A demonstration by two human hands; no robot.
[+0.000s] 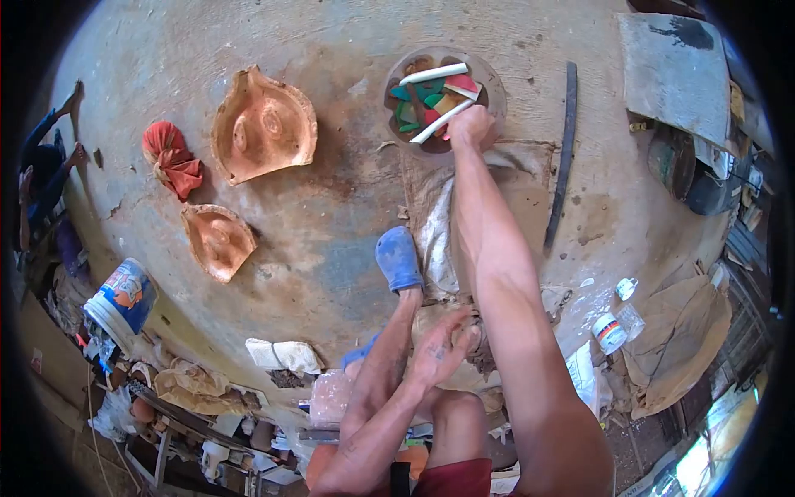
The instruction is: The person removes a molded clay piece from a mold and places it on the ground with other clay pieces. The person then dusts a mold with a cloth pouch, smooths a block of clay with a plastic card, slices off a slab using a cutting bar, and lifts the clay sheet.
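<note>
My right hand (470,126) reaches to the near right rim of a round clear tub (494,83). Its fingers are partly hidden at the tub, and what they hold cannot be made out. Inside lie a white stick (433,74), a second white stick (443,122) close to my fingers, and several green, red and tan pieces. Lower down, my left hand (445,346) is over my lap with its fingers apart and nothing in it, beside some brown clay (481,352). A cloth-covered board (505,186) lies between the tub and my legs.
Two clay pieces, one large (273,124) and one small (219,240), lie left beside a red cloth bundle (172,161). A dark strip (563,153) lies right of the tub. A bucket (122,302) stands lower left; white jars (609,333) are lower right.
</note>
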